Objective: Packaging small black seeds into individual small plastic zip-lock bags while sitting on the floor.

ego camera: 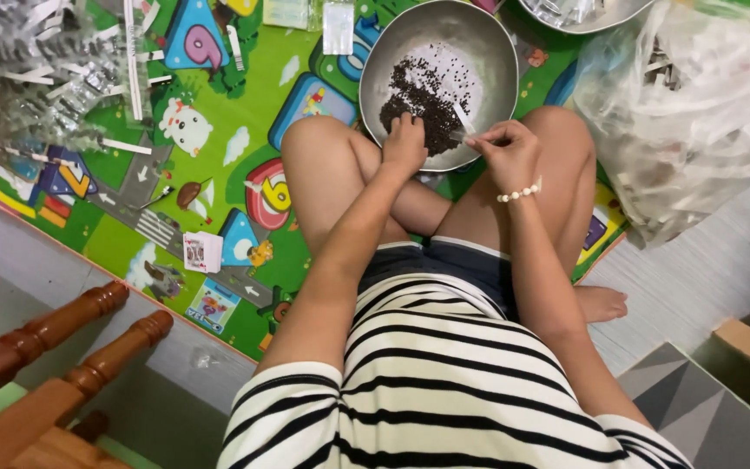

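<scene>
A: Seeds [418, 104], small and dark, lie heaped in a metal bowl [496, 52] set on a play mat between the knees

B: And the 2 hands?

A: Left hand [405, 143] rests curled on the heap, grip unclear. Right hand [507, 149] pinches a thin white strip [464, 117]. Filling looks underway; next needs a steady scoop

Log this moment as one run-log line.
left hand: in metal bowl, on dark seeds | right hand: pinching small white strip | seated cross-legged on play mat

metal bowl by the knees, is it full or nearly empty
Nearly empty. The metal bowl holds only a small heap of dark seeds on one side; the rest of its bottom shows bare metal.
</scene>
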